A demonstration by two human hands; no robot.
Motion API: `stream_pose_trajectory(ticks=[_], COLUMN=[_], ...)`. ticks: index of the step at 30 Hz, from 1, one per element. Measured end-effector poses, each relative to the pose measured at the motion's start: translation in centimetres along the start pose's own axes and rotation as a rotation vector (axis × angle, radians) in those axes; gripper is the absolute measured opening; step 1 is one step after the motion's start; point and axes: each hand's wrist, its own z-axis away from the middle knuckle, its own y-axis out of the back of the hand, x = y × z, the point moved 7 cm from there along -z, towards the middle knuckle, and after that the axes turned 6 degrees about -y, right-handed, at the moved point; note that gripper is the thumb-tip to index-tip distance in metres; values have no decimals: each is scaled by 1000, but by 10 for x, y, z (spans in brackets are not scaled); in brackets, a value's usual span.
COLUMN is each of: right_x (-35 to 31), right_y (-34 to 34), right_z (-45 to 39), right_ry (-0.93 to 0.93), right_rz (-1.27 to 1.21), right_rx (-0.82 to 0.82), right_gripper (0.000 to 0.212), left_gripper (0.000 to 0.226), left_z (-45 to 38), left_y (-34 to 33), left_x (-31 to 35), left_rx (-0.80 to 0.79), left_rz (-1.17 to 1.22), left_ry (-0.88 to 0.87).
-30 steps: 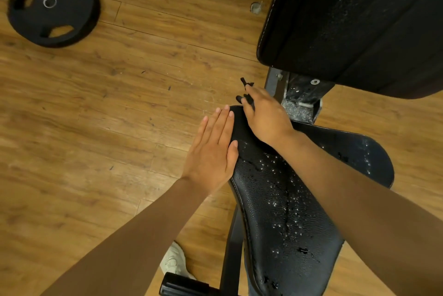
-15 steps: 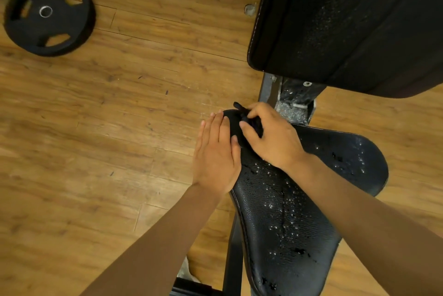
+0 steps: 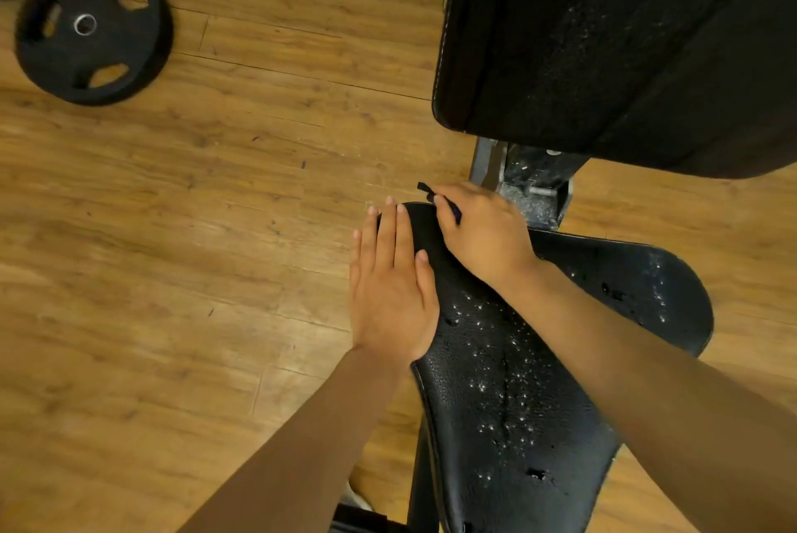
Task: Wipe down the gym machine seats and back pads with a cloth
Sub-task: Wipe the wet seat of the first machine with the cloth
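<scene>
1. Since half a second ago the right hand [image 3: 483, 230] has gone back toward the far left tip of the seat [image 3: 517, 394], carrying the dark cloth [image 3: 444, 204] with it; a second ago it sat at much the same far point, so this reads as one short back-and-forth stroke.
2. Cloth: small, dark, mostly hidden under the right hand, with one end poking out past the fingertips at the far edge of the seat.
3. Grip, right: fingers curled down over the cloth, holding it against the pad.
4. Grip, left: the left hand [image 3: 388, 295] lies flat, fingers straight and together, resting along the seat's left edge and holding nothing; position unchanged.
5. Seat surface: droplets are scattered across the middle and the right wing, nearer than the hands. Judgement: only the far tip is being worked, and most of the seat is not yet wiped.
6. Back pad [image 3: 625, 36]: far and right, speckled with fine droplets, apparently untouched.
7. Surroundings: wooden floor [image 3: 215, 273]; weight plate [image 3: 92, 30] lying far left.
</scene>
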Motion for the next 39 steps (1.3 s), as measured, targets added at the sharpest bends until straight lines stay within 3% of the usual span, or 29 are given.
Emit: stream_pose_trajectory(ticks=[3,7,10,14,16,20,27,32,36,39], right_x=[8,19,14,12,14,28,37,31,30,41], right_y=[13,18,11,1,3,25,30,17,28,35], right_z=[39,71,50,-1,3,57,70,19,34,74], right_ry=[106,163,188,16,36,176,183,-14,47,96], right_rz=[32,85,132,81,69,75,176,106,44,57], right_rx=[145,143,75,-123,-99,98,154,-52,78,156], right_gripper=[33,41,42,34,33,37,41,35,30,38], left_gripper=[59,59,60,65,66,69,67,60,58,58], left_z=[-1,-2,-3,-3,-3,-5,-5,-6,-8,-7], left_y=[0,1,3,2,0,-1,0,-2,-3,-4], left_x=[2,4,7,8,7,5,7,12,13,12], left_rx=[-5,-52,-68,-115,-126,-135,-143,-118,-119,-131], left_rz=[-27,-52,-106,-135,-123,-100,-155,-189,-202,-217], left_ry=[-27,-59,-75,-63,-50,-30,-61,-158,-178,-175])
